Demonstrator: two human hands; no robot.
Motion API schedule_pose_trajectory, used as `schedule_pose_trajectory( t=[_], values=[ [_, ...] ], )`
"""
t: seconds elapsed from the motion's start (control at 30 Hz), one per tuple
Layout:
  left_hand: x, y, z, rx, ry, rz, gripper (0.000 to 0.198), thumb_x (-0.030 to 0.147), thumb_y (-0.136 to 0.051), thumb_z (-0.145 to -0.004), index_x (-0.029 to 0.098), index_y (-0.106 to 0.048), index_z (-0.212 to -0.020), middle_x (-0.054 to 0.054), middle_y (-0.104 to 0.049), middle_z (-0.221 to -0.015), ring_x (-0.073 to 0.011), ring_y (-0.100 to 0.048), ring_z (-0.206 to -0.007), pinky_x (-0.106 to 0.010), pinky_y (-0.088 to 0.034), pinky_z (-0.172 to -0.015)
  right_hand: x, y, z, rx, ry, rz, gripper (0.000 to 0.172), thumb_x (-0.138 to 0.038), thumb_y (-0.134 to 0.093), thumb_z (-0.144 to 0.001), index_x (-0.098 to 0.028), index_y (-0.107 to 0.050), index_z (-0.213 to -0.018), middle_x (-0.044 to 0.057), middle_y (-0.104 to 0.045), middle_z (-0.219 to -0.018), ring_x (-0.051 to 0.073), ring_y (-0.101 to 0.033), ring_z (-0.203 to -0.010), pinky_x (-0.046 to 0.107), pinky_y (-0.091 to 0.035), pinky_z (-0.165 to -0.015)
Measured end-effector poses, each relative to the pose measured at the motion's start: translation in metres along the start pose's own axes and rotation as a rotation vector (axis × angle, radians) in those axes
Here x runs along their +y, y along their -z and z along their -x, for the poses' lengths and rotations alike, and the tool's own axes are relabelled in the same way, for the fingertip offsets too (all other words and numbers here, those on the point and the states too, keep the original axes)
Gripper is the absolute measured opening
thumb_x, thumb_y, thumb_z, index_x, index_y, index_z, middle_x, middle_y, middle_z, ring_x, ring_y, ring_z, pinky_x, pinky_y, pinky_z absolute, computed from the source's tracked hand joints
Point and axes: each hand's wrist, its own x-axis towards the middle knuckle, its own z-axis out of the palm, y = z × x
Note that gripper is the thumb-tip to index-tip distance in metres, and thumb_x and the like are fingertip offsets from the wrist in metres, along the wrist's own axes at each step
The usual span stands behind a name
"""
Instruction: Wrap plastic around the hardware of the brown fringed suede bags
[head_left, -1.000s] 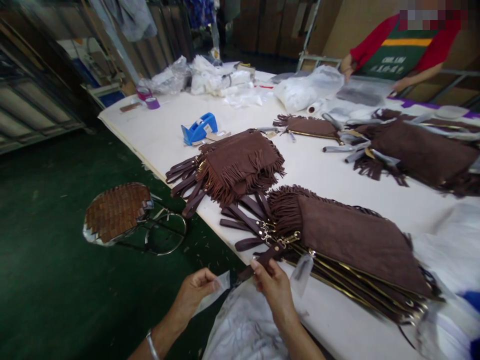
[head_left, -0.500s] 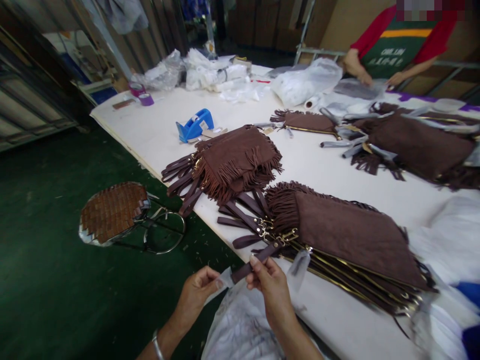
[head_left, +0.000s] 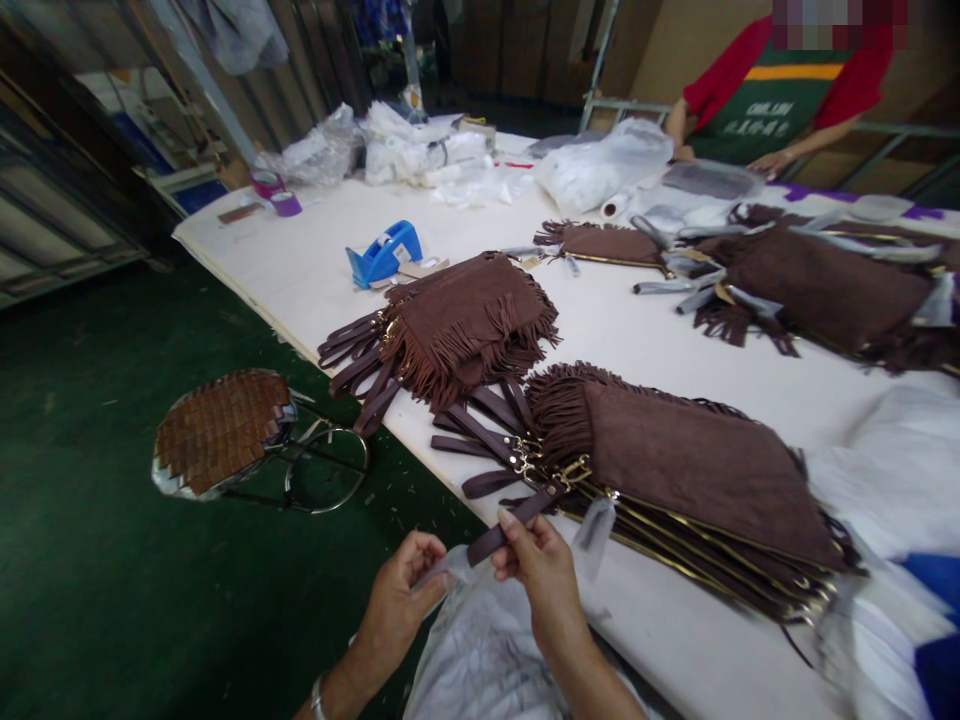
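Observation:
My right hand (head_left: pixel 541 574) pinches a dark brown leather strap (head_left: pixel 514 520) that runs up to the clasp of the nearest stack of brown fringed suede bags (head_left: pixel 690 470). My left hand (head_left: pixel 403 595) is closed on a small clear plastic sleeve (head_left: pixel 442 567) held at the strap's free end. Both hands hover just off the near edge of the white table (head_left: pixel 645 340), above a crumpled white plastic bag (head_left: pixel 480 650). A second pile of fringed bags (head_left: pixel 465 325) lies a little farther left, its straps hanging over the edge.
More brown bags (head_left: pixel 825 290) lie at the right. A blue tape dispenser (head_left: pixel 384 253), purple tape rolls (head_left: pixel 276 193) and white plastic bags (head_left: pixel 420 155) sit at the far end. A person in a red and green top (head_left: pixel 772 95) works opposite. A woven-seat stool (head_left: pixel 221 430) stands on the green floor.
My left hand has come in toward the right one, bringing the plastic sleeve up to the strap's end. The strap has been lifted slightly. The person opposite has shifted their hands.

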Motion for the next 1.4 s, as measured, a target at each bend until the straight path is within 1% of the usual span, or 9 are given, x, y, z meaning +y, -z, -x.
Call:
schedule_pose_trajectory(
  t=[0.13,0.27,0.37,0.47,0.67,0.9,1.03,1.17,1.4],
  values=[
    [-0.003,-0.001,-0.003,-0.021,0.01,0.095,0.023,0.024,-0.073,-0.073,0.02,-0.058,-0.09,0.001,-0.061,-0.08,-0.017,-0.057,-0.078,-0.026,-0.043,-0.072,-0.003,0.005,0.0,-0.009,0.0,0.033,0.037,-0.052,-0.068,-0.075,-0.016,-0.059,-0.077,-0.003,-0.055,-0.048,0.01,-0.049,-0.043,0.019,-0.037,-0.042],
    [-0.007,0.002,-0.008,-0.054,0.097,0.242,0.029,0.033,-0.077,-0.07,0.018,-0.06,-0.088,-0.002,-0.065,-0.083,-0.0184,-0.059,-0.078,-0.028,-0.045,-0.072,-0.005,0.009,0.002,0.024,-0.036,0.028,0.032,-0.048,-0.068,-0.075,-0.017,-0.062,-0.078,-0.002,-0.06,-0.06,0.012,-0.052,-0.053,0.022,-0.041,-0.05],
    [-0.005,0.006,-0.011,-0.066,0.169,0.283,0.033,0.039,-0.079,-0.066,0.017,-0.062,-0.083,-0.002,-0.067,-0.079,-0.0171,-0.06,-0.071,-0.027,-0.045,-0.069,-0.007,0.008,0.003,-0.021,-0.064,0.034,0.032,-0.048,-0.067,-0.074,-0.017,-0.062,-0.075,0.001,-0.062,-0.061,0.013,-0.052,-0.052,0.023,-0.039,-0.048],
    [-0.002,0.008,-0.012,-0.095,0.189,0.284,0.032,0.039,-0.08,-0.066,0.017,-0.062,-0.082,-0.002,-0.068,-0.078,-0.0169,-0.06,-0.07,-0.027,-0.045,-0.068,-0.011,0.008,0.005,-0.069,-0.079,0.034,0.032,-0.045,-0.068,-0.071,-0.016,-0.065,-0.082,0.003,-0.066,-0.063,0.013,-0.053,-0.051,0.022,-0.036,-0.047],
    [0.008,-0.001,-0.021,-0.121,0.072,0.196,0.027,0.034,-0.077,-0.07,0.017,-0.061,-0.084,-0.001,-0.066,-0.079,-0.0178,-0.06,-0.075,-0.027,-0.045,-0.07,-0.02,0.015,0.007,-0.108,-0.13,0.014,0.031,-0.04,-0.073,-0.067,-0.014,-0.068,-0.084,0.0,-0.06,-0.054,0.013,-0.052,-0.054,0.023,-0.037,-0.053],
    [0.034,-0.012,-0.033,-0.219,-0.053,-0.036,0.017,0.028,-0.069,-0.078,0.018,-0.06,-0.088,-0.002,-0.063,-0.08,-0.0178,-0.058,-0.075,-0.027,-0.043,-0.069,-0.023,0.02,0.01,-0.153,-0.112,0.031,0.033,-0.04,-0.076,-0.065,-0.013,-0.069,-0.084,-0.001,-0.059,-0.052,0.011,-0.049,-0.051,0.021,-0.035,-0.052],
    [0.041,-0.015,-0.034,-0.188,-0.119,-0.163,0.019,0.025,-0.068,-0.077,0.019,-0.06,-0.093,-0.001,-0.061,-0.082,-0.0169,-0.055,-0.076,-0.026,-0.042,-0.069,-0.018,0.024,0.007,-0.13,-0.096,0.039,0.028,-0.037,-0.075,-0.063,-0.014,-0.066,-0.077,-0.002,-0.059,-0.049,0.011,-0.048,-0.047,0.022,-0.035,-0.05],
    [0.039,-0.016,-0.035,-0.167,-0.202,-0.269,0.01,0.027,-0.066,-0.08,0.019,-0.063,-0.086,-0.001,-0.062,-0.082,-0.0171,-0.055,-0.075,-0.027,-0.04,-0.069,-0.017,0.025,0.004,-0.112,-0.088,0.083,0.022,-0.033,-0.069,-0.064,-0.016,-0.063,-0.076,-0.003,-0.058,-0.049,0.011,-0.048,-0.046,0.022,-0.036,-0.049],
    [0.041,-0.019,-0.034,-0.142,-0.291,-0.206,0.013,0.029,-0.061,-0.085,0.019,-0.063,-0.076,-0.004,-0.063,-0.088,-0.0206,-0.058,-0.088,-0.03,-0.042,-0.08,-0.015,0.024,0.002,-0.086,-0.045,0.199,0.018,-0.032,-0.066,-0.066,-0.016,-0.06,-0.073,-0.003,-0.057,-0.048,0.012,-0.049,-0.045,0.022,-0.037,-0.047]
  ],
)
